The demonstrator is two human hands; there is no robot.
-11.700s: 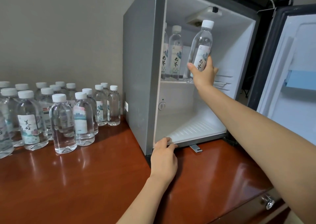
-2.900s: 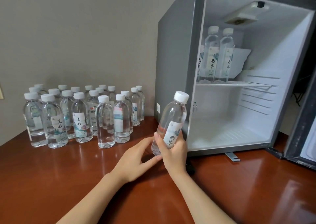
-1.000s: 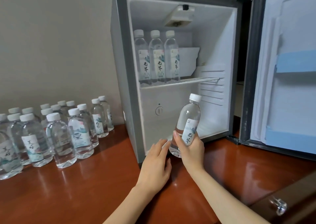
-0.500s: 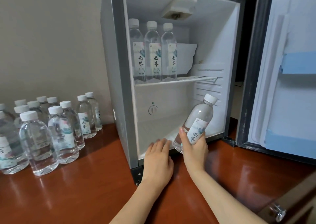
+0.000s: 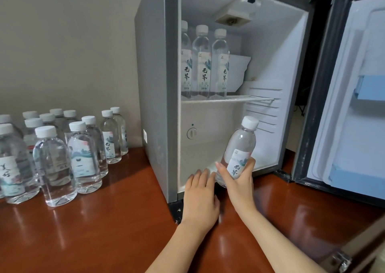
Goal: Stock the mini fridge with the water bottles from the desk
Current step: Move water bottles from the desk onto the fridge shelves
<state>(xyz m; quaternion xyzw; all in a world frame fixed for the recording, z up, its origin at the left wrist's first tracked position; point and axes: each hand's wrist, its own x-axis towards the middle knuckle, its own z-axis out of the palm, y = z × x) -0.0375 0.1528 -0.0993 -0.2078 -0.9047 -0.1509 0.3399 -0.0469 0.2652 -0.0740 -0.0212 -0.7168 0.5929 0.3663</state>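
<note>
As my right hand (image 5: 239,181), clasping the bottle (image 5: 239,145), has leaned it toward 1 o'clock to enter the mini fridge (image 5: 156,85), my left hand (image 5: 201,197) lies flat.

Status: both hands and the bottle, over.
Right hand grips clear white-capped plastic water bottle, tilted, before grey mini fridge's lower compartment. Left hand flat at fridge's bottom front edge. Door wide open; three bottles on upper wire shelf.
</note>
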